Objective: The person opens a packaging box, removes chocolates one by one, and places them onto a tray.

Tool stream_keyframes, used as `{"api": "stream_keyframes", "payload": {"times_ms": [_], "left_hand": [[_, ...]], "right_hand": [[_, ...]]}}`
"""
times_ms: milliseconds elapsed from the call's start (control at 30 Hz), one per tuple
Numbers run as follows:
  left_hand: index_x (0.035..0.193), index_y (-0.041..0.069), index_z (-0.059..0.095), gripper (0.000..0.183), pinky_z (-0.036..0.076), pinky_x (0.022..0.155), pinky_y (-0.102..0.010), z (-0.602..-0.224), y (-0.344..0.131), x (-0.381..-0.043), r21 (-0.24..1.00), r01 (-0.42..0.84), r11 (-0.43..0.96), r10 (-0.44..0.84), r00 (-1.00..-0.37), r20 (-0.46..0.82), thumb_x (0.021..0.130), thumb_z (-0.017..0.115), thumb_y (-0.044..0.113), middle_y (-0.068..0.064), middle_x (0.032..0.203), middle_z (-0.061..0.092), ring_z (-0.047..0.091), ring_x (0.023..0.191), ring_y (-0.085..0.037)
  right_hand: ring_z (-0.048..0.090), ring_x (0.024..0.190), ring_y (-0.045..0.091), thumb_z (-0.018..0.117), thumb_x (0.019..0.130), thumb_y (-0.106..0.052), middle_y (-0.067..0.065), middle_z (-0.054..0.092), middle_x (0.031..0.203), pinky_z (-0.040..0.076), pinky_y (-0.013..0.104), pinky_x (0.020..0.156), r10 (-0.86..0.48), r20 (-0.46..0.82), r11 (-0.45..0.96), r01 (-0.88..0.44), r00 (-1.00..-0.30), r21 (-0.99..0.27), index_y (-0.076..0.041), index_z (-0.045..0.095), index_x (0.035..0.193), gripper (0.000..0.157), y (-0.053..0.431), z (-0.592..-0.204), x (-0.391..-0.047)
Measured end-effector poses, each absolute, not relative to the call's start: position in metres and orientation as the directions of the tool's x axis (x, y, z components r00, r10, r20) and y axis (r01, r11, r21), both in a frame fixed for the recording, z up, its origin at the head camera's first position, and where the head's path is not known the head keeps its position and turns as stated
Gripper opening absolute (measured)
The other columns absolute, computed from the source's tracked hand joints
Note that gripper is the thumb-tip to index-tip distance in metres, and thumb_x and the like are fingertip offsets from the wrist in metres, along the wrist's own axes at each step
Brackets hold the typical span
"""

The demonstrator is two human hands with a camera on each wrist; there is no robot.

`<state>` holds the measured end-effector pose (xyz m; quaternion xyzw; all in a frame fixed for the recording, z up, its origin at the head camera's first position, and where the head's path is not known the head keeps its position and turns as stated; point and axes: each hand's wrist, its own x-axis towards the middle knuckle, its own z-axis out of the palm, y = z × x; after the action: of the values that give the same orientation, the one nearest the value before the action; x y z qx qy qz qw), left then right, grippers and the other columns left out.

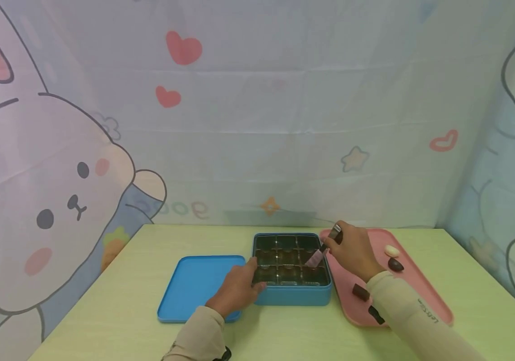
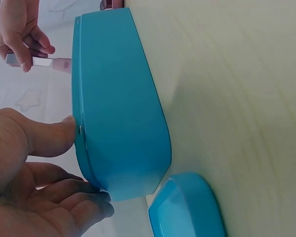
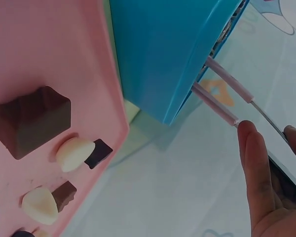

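Note:
A blue box (image 1: 292,296) with a dark divided insert (image 1: 288,257) stands in the middle of the table. My left hand (image 1: 237,287) holds its near left corner, thumb at the front rim and fingers along the side. My right hand (image 1: 354,250) grips tongs (image 1: 325,249) with pink tips. In the right wrist view, the two tong arms (image 3: 214,103) stand apart, their ends inside the box near its right side; the rim hides what lies between them. Chocolates lie on the pink tray: a dark block (image 3: 33,122), white pieces (image 3: 75,154) and smaller dark ones (image 3: 98,153).
Left of the box lies a blue lid (image 1: 200,283), inner side up. The pink tray (image 1: 419,296) sits against the right of the box, partly under my right forearm. A printed cloth (image 1: 257,150) hangs behind the table.

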<state>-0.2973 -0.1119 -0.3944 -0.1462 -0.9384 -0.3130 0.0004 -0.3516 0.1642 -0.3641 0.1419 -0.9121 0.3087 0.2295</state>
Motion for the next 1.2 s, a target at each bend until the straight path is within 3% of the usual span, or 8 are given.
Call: {"api": "stream_keyframes", "payload": {"times_ms": [467, 900, 1200], "left_hand": [[0.153, -0.008, 0.033, 0.07, 0.048, 0.103, -0.061, -0.399, -0.11, -0.299, 0.573, 0.288, 0.767, 0.283, -0.954, 0.101, 0.097, 0.067, 0.018, -0.028, 0.15, 0.047, 0.045, 0.139, -0.049], [0.153, -0.007, 0.033, 0.07, 0.045, 0.107, -0.062, -0.396, -0.111, -0.3, 0.566, 0.279, 0.776, 0.281, -0.956, 0.086, 0.098, 0.066, 0.019, -0.028, 0.151, 0.046, 0.042, 0.141, -0.049], [0.152, -0.009, 0.033, 0.07, 0.046, 0.107, -0.061, -0.394, -0.111, -0.298, 0.552, 0.29, 0.782, 0.284, -0.954, 0.099, 0.098, 0.067, 0.019, -0.029, 0.151, 0.046, 0.044, 0.14, -0.049]], "right_hand": [[0.061, 0.056, 0.009, 0.068, 0.096, -0.016, 0.004, 0.069, 0.065, 0.045, 0.025, 0.051, -0.093, 0.537, 0.757, -0.41, -0.838, -0.509, -0.006, 0.061, 0.083, 0.018, 0.164, -0.363, -0.346], [0.064, 0.055, 0.011, 0.072, 0.093, -0.014, 0.009, 0.071, 0.066, 0.049, 0.021, 0.051, -0.078, 0.668, 0.719, -0.506, -0.74, -0.477, -0.003, 0.064, 0.084, 0.016, 0.173, -0.335, -0.332], [0.06, 0.052, -0.004, 0.073, 0.093, -0.015, 0.011, 0.074, 0.067, 0.045, 0.021, 0.048, -0.024, 0.741, 0.746, -0.505, -0.671, -0.434, -0.003, 0.065, 0.086, 0.016, 0.206, -0.317, -0.319]]}}
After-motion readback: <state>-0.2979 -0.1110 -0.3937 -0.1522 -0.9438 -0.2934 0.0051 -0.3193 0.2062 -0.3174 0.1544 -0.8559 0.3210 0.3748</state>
